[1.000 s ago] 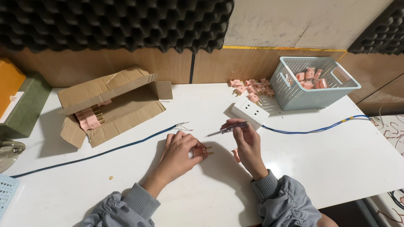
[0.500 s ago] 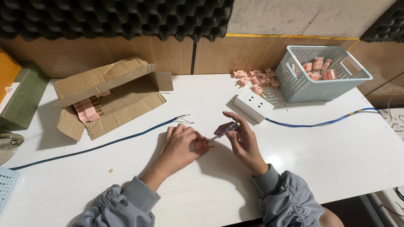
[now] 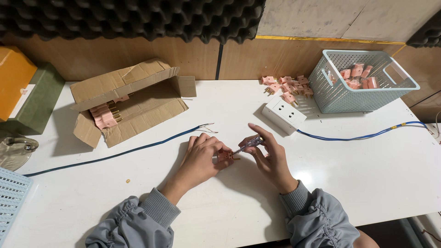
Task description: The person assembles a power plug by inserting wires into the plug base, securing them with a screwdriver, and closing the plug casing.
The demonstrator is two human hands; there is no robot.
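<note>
Meanwhile, pink plugs fill basket [image 3: 363, 98] and box [image 3: 138, 108]; hands grip plug [image 3: 225, 156] and screwdriver [image 3: 248, 145].

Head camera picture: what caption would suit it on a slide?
Left hand holds a pink plug while the right hand puts a screwdriver to it on a white table.

Grey jacket sleeves [image 3: 138, 220], ribbed cuffs, bare hands [image 3: 202, 158]

Open brown cardboard box [image 3: 133, 103] at 10 o'clock, flaps spread. Orange box [image 3: 14, 80] with white label [image 3: 22, 98] atop green box [image 3: 39, 98], 9 o'clock edge.
</note>
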